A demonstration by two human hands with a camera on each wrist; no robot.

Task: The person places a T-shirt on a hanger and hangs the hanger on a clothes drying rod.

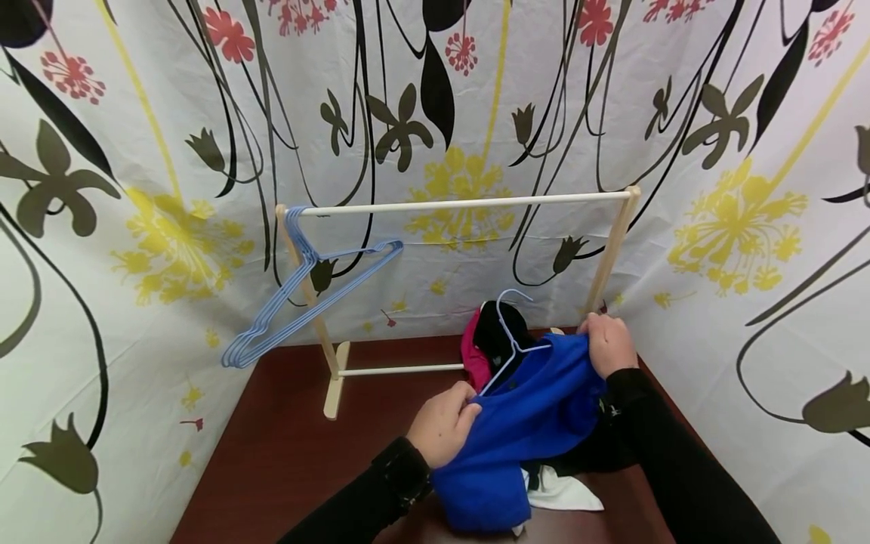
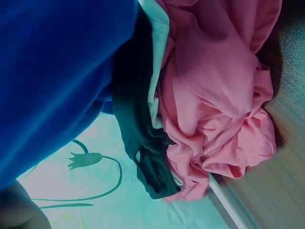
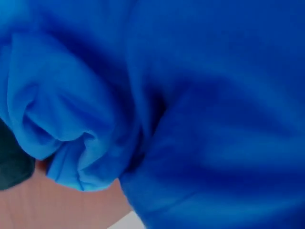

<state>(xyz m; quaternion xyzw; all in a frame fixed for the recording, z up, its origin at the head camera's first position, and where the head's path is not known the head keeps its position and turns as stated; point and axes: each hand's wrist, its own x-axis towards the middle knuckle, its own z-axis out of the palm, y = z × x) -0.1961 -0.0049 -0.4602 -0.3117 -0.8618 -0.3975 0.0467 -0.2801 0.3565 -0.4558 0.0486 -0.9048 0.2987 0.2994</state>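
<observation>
A blue garment (image 1: 503, 446) hangs between both hands in the head view, a light-blue wire hanger (image 1: 511, 336) in its neck opening with the hook pointing up. At its left shoulder my left hand (image 1: 443, 425) pinches the cloth between thumb and fingers, near the hanger's end. My right hand (image 1: 610, 344) grips the other shoulder; the hanger's arm on that side disappears under the fabric. Blue cloth (image 2: 57, 81) takes up much of the left wrist view, with part of the left hand (image 2: 21, 210) in the lower corner. In the right wrist view, folded blue fabric (image 3: 214, 124) hides the hand.
A wooden rack (image 1: 469, 202) stands behind, with several light-blue hangers (image 1: 292, 302) at the left end of its bar. Pink cloth (image 2: 214, 86) and black cloth (image 1: 499, 332) lie heaped by its right foot. White cloth (image 1: 564, 493) lies on the dark table (image 1: 292, 476) below the garment.
</observation>
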